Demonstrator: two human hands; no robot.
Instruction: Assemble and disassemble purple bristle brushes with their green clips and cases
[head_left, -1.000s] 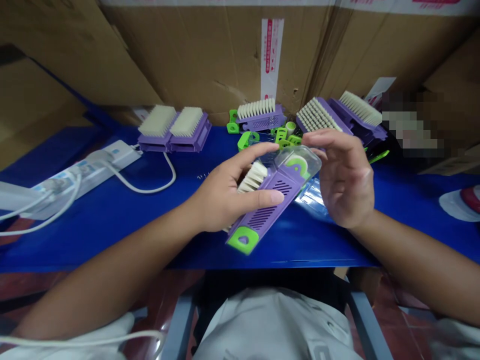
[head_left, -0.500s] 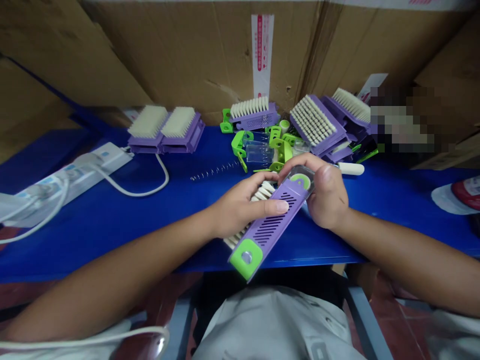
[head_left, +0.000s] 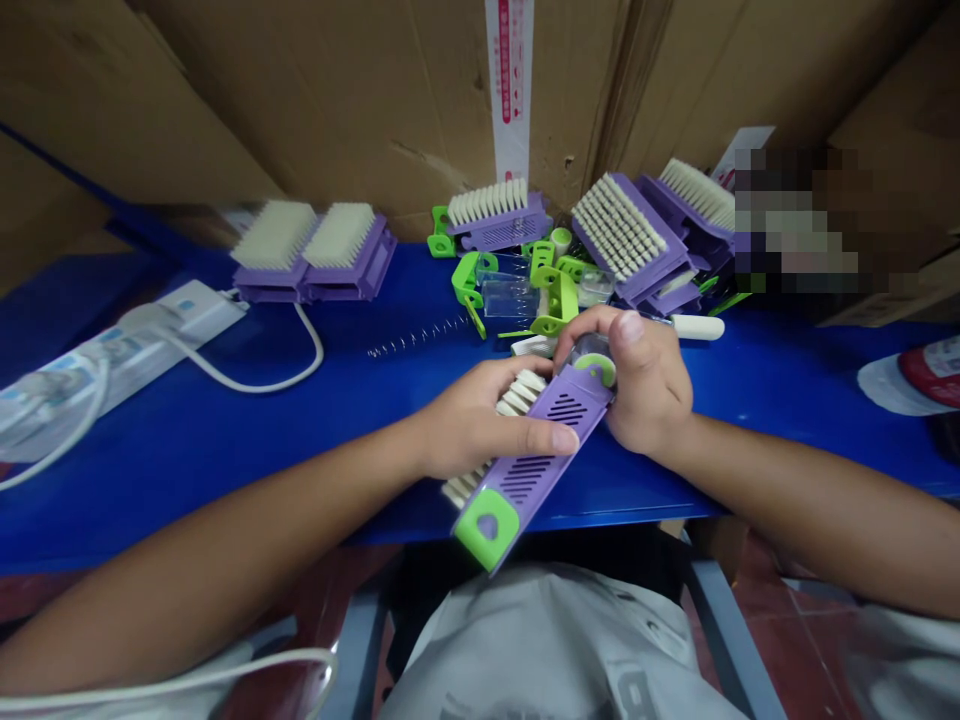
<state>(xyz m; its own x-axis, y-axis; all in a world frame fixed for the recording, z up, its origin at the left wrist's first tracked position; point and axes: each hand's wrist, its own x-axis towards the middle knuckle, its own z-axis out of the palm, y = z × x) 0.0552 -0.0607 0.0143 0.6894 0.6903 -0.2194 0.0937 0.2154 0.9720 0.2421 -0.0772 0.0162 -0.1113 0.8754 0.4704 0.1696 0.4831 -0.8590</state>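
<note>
A purple scrub brush (head_left: pixel 536 440) with cream bristles and a green end piece (head_left: pixel 487 527) is held at a slant over the table's front edge. My left hand (head_left: pixel 480 420) wraps around its middle, thumb on the slotted purple side and fingers behind the bristles. At its upper end my right hand (head_left: pixel 649 375) is closed around a clear plastic part (head_left: pixel 589 348) beside a light green round piece (head_left: pixel 595 370). Some of the right fingers are hidden behind the brush. Just beyond the hands lie loose green clips (head_left: pixel 555 300) and clear plastic pieces (head_left: pixel 510 298).
Two purple brushes (head_left: pixel 341 245) stand bristles up at back left, near a white power strip (head_left: pixel 127 345) with cables. More brushes (head_left: pixel 626 235) are piled at back right. A thin spring (head_left: pixel 416 338), a white handle (head_left: pixel 697 327) and a red-and-white container (head_left: pixel 919 380) lie around the blue table.
The clear part at the brush's upper end sits at a different angle under my right fingers. Both hands keep their hold, and the view has shifted slightly.
</note>
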